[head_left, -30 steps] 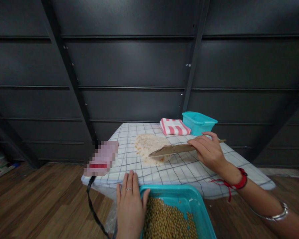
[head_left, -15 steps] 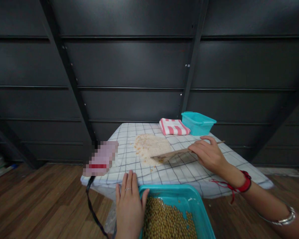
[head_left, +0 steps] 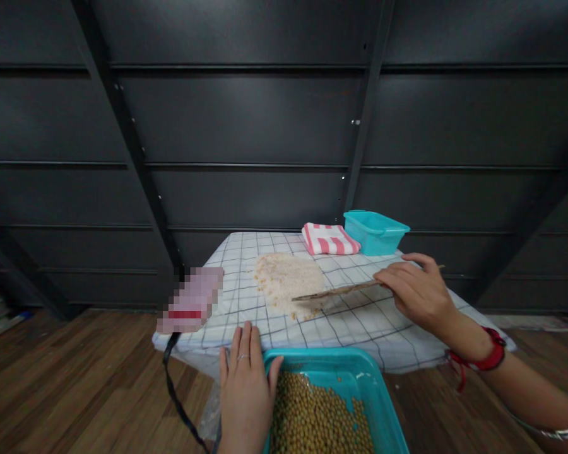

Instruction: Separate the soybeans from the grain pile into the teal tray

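My right hand [head_left: 419, 290] grips a flat piece of brown cardboard [head_left: 341, 291], held nearly level just above the table. Its left end touches the near edge of a pale heap of husks and grains [head_left: 288, 277] spread on the checked white tablecloth [head_left: 360, 325]. My left hand [head_left: 246, 391] rests with fingers closed over the left rim of a teal tray [head_left: 360, 372] full of yellow-brown beans [head_left: 317, 419] at the bottom of the view. A ring shows on one finger.
A folded red-and-white striped cloth [head_left: 329, 238] and a small teal tub [head_left: 375, 231] sit at the table's far edge. A pink object [head_left: 192, 299] with a black strap [head_left: 180, 397] lies at the left corner. Dark metal panels stand behind, and wooden floor surrounds the table.
My right hand has drawn back to the right and lowered the cardboard, which now lies flatter with its tip at the heap's near edge. The left hand stayed put.
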### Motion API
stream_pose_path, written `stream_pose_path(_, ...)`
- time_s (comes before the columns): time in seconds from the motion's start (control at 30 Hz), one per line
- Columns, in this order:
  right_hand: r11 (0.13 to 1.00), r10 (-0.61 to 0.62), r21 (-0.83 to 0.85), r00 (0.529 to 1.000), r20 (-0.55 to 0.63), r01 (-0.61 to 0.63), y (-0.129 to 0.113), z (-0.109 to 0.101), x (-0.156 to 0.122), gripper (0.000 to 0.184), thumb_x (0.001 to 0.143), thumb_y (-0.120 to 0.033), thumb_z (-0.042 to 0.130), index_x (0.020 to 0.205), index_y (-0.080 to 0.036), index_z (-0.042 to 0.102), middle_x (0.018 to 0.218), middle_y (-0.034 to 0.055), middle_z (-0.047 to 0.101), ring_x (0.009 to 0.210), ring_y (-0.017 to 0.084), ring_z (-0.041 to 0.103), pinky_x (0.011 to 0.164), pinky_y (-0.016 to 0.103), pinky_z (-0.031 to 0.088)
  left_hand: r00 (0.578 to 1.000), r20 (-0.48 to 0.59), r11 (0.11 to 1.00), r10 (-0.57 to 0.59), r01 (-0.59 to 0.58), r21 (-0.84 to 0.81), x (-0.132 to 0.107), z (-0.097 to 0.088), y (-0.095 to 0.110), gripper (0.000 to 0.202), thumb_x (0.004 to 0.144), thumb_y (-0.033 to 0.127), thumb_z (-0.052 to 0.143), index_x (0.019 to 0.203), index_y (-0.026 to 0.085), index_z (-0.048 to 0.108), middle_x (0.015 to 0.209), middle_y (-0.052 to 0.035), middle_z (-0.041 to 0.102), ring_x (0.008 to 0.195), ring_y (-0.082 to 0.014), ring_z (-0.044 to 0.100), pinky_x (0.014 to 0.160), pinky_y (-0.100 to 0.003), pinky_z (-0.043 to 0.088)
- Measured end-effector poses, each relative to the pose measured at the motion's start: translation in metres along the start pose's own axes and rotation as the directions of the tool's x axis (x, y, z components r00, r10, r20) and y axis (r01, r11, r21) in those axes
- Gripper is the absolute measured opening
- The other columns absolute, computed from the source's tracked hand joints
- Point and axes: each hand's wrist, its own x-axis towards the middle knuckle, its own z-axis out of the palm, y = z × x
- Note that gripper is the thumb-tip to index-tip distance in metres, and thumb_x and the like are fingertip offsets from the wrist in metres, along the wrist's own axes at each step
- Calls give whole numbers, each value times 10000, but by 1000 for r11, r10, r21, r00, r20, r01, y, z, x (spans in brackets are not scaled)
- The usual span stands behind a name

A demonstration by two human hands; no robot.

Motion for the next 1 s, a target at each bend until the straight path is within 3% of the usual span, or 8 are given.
stream_pose_path(0.3, 996, -38, -79, 994, 105, 47, 10, -2, -11, 238, 792, -7, 371, 890, -176, 506, 676, 15, 618, 652, 136, 549, 760, 347, 372, 1000, -3, 999, 26, -26, 46, 2, -2, 1, 509, 862, 403, 260, 1092, 35, 526, 1138, -175, 585, 1075, -295, 502, 828, -476, 422)
stream_pose_path(0.47, 997, -30, -68, 996, 86, 36, 12, -11, -11, 259, 777, 15, 364, 899, -170, 496, 694, 15, 619, 659, 129, 551, 763, 339, 374, 1000, -13, 999, 27, -26, 44, 3, -2, 2, 518, 865, 409, 237, 1080, 40, 531, 1131, -171, 589, 1063, -289, 510, 824, -466, 426)
stream_pose_path(0.7, 981, -23, -190, 991, 132, 48, 19, -6, -14, 213, 793, -4, 384, 874, -158, 507, 657, 14, 611, 637, 140, 542, 753, 342, 364, 999, -29, 999, 35, -34, 26, 1, -1, 2, 509, 862, 406, 261, 1082, 31, 525, 1124, -184, 589, 1059, -302, 512, 811, -478, 427)
stream_pose_path(1.0, 989, -60, -123, 985, 159, 81, 12, -17, -17, 235, 788, 8, 356, 878, -153, 502, 656, 17, 614, 631, 133, 542, 738, 331, 374, 1000, -2, 1000, -1, 1, -15, 0, 1, 2, 512, 863, 416, 255, 1099, 48, 521, 1143, -178, 580, 1087, -294, 496, 843, -476, 411)
